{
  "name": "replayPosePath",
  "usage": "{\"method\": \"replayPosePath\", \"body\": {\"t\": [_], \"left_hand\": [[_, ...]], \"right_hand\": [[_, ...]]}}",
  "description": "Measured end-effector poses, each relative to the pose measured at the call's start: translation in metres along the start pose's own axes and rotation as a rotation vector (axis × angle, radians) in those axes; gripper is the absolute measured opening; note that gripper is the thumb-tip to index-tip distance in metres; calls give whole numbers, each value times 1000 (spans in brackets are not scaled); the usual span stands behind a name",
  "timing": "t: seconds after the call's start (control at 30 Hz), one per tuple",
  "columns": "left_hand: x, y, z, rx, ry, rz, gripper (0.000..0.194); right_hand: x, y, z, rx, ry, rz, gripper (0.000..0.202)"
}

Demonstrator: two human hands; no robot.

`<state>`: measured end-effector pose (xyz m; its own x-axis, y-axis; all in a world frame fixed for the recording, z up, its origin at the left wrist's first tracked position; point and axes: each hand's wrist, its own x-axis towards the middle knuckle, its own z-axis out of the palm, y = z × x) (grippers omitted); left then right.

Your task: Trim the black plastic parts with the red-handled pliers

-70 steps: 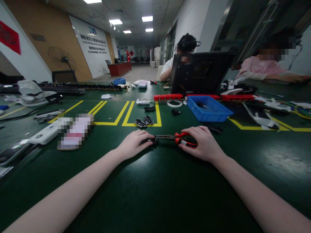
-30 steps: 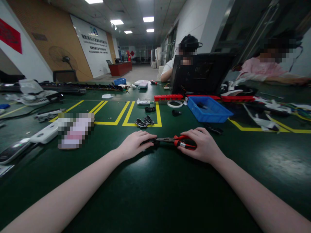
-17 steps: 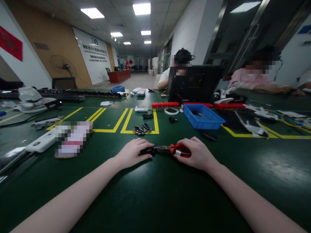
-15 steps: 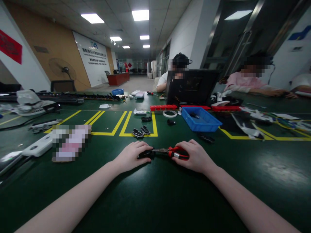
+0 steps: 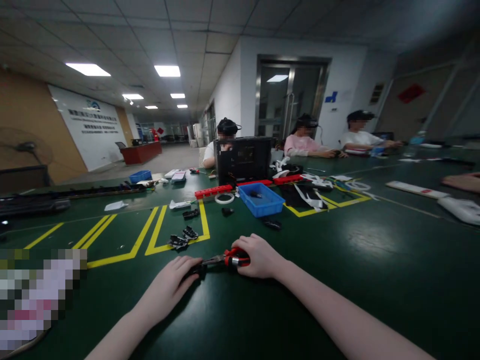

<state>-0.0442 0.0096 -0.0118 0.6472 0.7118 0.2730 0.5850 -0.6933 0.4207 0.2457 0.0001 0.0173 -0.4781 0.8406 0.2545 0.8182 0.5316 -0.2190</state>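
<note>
On the green tabletop [image 5: 240, 315], my left hand [image 5: 170, 282] is closed around a small black plastic part [image 5: 200, 270], mostly hidden by the fingers. My right hand [image 5: 258, 256] grips the red-and-black handles of long-nose pliers [image 5: 230, 259]. The pliers' metal jaws point left and meet the black part; whether they bite on it I cannot tell. Beyond my left hand lie broken-looking black plastic pieces [image 5: 178, 242], beside the yellow tape [image 5: 204, 220].
A blue tray [image 5: 262, 207] with a dark item inside stands past my right hand. Near it are a roll of white tape [image 5: 224, 198], red strips [image 5: 213, 191] and a black case [image 5: 243, 160]. Co-workers [image 5: 302, 142] sit across the table. A blurred-out flat item [image 5: 41, 300] lies at left.
The camera view has turned to the right, so the scene sits further left. Both hands keep their hold on the black part and the pliers.
</note>
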Motion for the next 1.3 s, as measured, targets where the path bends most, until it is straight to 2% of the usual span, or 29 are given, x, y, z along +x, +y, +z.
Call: {"method": "replayPosePath", "body": {"t": [0.2, 0.47, 1.03, 1.3], "left_hand": [[0, 1, 3, -5, -6, 9, 31], [-1, 9, 0, 19, 39, 19, 28], [-4, 29, -8, 146, 20, 76, 24], [-5, 25, -11, 123, -15, 49, 19]], "right_hand": [[-2, 0, -2, 16, 11, -17, 39], [-3, -1, 0, 11, 95, -48, 38], [-7, -8, 7, -189, 185, -47, 44], [-5, -11, 2, -230, 138, -101, 36]]}}
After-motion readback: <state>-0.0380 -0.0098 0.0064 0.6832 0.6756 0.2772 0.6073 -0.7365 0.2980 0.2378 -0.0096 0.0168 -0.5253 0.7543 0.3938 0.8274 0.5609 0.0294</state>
